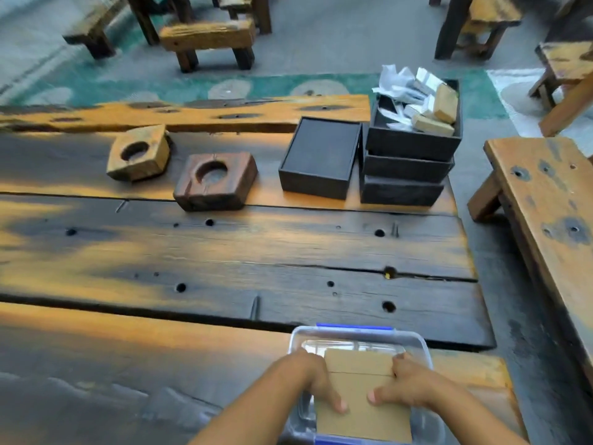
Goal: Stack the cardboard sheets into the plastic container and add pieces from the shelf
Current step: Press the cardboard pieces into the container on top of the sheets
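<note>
A clear plastic container [414, 343] with blue clips stands at the near edge of the wooden table. Brown cardboard sheets [362, 412] lie over its opening, one sheet edge showing near the far end. My left hand [316, 379] grips the sheets' left edge, thumb on top. On the right edge sits my right hand [402, 385], thumb also pressed on the cardboard. Both hands hold the sheets over the container.
A dark wooden table [224, 252] stretches ahead. Two wooden blocks with round hollows [138, 154] [215, 181] sit at the back left. A black tray [319, 157] and stacked black boxes [407, 162] holding paper and tan blocks stand at the back right. A bench [545, 203] flanks the right.
</note>
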`<state>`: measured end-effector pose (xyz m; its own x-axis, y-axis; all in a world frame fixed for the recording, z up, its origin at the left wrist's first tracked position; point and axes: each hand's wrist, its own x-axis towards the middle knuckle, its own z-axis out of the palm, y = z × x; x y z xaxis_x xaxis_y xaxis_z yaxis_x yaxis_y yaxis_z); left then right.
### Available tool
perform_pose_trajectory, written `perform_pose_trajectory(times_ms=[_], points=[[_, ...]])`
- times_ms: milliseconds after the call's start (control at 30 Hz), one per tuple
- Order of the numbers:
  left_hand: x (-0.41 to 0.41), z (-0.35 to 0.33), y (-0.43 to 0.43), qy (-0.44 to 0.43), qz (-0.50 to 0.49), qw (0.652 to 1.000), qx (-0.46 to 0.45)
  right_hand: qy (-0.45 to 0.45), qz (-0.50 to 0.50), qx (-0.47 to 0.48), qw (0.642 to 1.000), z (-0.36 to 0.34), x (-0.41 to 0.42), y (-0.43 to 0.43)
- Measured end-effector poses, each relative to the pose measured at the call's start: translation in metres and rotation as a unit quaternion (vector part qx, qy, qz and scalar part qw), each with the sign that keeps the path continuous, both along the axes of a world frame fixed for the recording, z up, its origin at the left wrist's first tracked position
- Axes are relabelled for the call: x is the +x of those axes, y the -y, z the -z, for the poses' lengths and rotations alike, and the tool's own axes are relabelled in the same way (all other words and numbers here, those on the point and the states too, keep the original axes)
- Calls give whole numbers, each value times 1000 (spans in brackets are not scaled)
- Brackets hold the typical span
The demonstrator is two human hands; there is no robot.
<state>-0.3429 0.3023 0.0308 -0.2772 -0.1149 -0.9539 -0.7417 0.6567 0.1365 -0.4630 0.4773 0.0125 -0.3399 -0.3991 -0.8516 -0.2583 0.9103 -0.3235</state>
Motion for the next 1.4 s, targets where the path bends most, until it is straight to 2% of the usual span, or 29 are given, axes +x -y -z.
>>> perform_pose_trajectory(times_ms=[67, 333, 567, 700, 867, 967, 1133, 1267, 1400], points=[[2, -2, -4, 5, 15, 1000, -7, 0, -5, 6, 1000, -5, 0, -2], [9, 2, -10, -32, -28, 998, -39, -3, 13, 12, 1000, -5, 3, -4], [11, 5, -11, -39, -6, 997, -59, 12, 22, 1, 1000, -8, 3, -3], [11, 8, -10, -37, 16, 998, -38, 25, 51, -9, 998, -6, 7, -4], [11, 13, -15, -36, 39, 996, -77, 12, 71, -8, 997, -2, 9, -3], [14, 14, -21, -65, -4, 995, -80, -17, 83, -9, 996, -1, 13, -3], [32, 14, -33, -184, -107, 973, -90, -118, 67, -22, 990, 1, 30, -11], [36, 10, -33, -202, -114, 970, -70, -97, 110, -78, 986, 2, 36, -17], [32, 6, -23, -174, -92, 980, -28, -75, 91, -87, 989, -6, 32, -16]])
